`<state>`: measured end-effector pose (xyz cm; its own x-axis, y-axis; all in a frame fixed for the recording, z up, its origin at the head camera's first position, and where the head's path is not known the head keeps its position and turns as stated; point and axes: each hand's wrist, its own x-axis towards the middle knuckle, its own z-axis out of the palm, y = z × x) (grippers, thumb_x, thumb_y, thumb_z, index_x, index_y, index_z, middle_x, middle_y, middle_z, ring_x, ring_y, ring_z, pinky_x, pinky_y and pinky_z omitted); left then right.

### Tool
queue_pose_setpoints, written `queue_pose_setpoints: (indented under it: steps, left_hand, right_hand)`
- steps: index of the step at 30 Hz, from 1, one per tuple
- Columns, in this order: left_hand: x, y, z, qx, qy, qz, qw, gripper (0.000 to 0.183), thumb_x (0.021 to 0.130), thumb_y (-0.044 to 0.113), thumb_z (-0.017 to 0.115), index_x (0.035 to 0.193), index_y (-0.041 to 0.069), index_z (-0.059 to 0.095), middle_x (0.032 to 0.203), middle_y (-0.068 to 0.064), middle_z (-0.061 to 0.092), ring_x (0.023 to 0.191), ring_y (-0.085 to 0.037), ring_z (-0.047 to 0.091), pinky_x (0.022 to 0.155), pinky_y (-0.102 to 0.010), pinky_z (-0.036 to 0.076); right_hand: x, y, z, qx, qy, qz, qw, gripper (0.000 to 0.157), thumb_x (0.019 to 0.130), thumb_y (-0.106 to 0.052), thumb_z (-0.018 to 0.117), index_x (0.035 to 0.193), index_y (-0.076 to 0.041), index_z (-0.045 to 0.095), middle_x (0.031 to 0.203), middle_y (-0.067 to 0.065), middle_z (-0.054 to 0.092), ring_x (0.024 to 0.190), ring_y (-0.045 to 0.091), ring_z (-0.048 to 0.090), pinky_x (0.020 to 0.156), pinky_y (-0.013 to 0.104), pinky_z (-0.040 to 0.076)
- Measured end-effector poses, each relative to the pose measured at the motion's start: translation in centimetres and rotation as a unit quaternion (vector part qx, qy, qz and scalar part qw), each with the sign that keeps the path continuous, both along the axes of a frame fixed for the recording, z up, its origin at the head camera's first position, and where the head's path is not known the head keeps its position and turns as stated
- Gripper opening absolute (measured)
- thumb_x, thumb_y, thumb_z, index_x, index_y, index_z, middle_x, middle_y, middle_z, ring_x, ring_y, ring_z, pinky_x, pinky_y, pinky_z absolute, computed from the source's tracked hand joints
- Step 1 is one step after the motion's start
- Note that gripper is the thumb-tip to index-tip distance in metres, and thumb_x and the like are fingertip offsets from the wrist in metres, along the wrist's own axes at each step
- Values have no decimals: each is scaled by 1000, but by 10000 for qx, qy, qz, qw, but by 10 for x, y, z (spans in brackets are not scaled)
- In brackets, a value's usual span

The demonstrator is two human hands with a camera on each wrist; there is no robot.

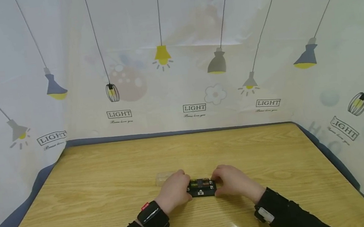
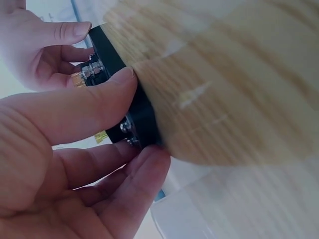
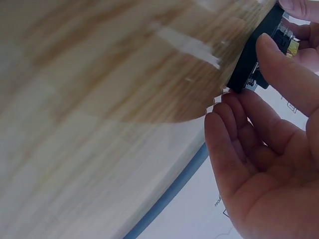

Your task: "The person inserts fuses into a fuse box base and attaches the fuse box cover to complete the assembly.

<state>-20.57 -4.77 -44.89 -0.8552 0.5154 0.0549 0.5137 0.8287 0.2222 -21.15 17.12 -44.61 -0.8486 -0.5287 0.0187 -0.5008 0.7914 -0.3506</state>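
A small black block (image 1: 202, 193) with metal screw fittings and gold-yellow parts on top is on the wooden table, between both hands. My left hand (image 1: 174, 190) pinches its left end. In the left wrist view, that thumb lies along the near side of the black block (image 2: 144, 117), with fingertips at its end. My right hand (image 1: 233, 183) holds the opposite end between thumb and fingers. The right wrist view shows the right thumb against the side of the black block (image 3: 246, 59) and a fingertip at its corner. Fingers partly cover both ends.
A clear plastic container (image 1: 163, 178) lies just beyond the left hand, partly hidden by it. The wood-grained table (image 1: 106, 163) is bordered at the back and sides by sheets printed with lamps (image 1: 162, 55).
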Motion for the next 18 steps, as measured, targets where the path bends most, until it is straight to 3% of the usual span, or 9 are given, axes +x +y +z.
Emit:
queue_pose_setpoints:
  steps: [11, 18]
  left_hand:
    - [5, -7, 17, 327, -252, -153, 9990, 46, 70, 31, 76, 105, 4, 61, 91, -6, 53, 76, -16, 50, 67, -30, 45]
    - [2, -14, 24, 537, -124, 114, 9984, 54, 72, 30, 75, 117, 4, 59, 109, -11, 57, 94, -24, 56, 76, -35, 47]
  right_hand:
    - [1, -1, 2, -25, -48, -4, 10000, 39, 68, -26, 78, 100, -8, 65, 90, -1, 56, 80, 13, 52, 74, 35, 46]
    - [2, 0, 3, 19, 27, 97, 9999, 39, 69, -26, 78, 101, -8, 65, 92, 0, 57, 81, 15, 53, 75, 35, 46]
